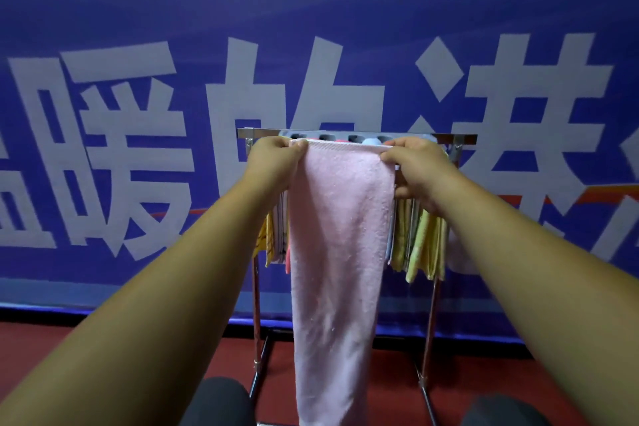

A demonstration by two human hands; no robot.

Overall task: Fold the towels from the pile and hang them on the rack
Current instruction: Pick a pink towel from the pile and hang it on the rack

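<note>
A long pink towel point(340, 252) hangs folded lengthwise in front of the metal rack point(456, 139), its lower end near the floor. My left hand point(276, 162) pinches its top left corner and my right hand point(420, 169) pinches its top right corner, both at the height of the rack's top bars. Several towels hang on the rack behind it: yellow and striped ones point(273, 239) at the left, yellow-green ones point(420, 245) at the right. The pile of towels is out of view.
A blue banner point(138, 28) with large white characters fills the wall right behind the rack. The floor point(41, 346) is red. The rack's legs point(256, 339) stand on it, and my dark-clothed knees point(221, 401) show at the bottom edge.
</note>
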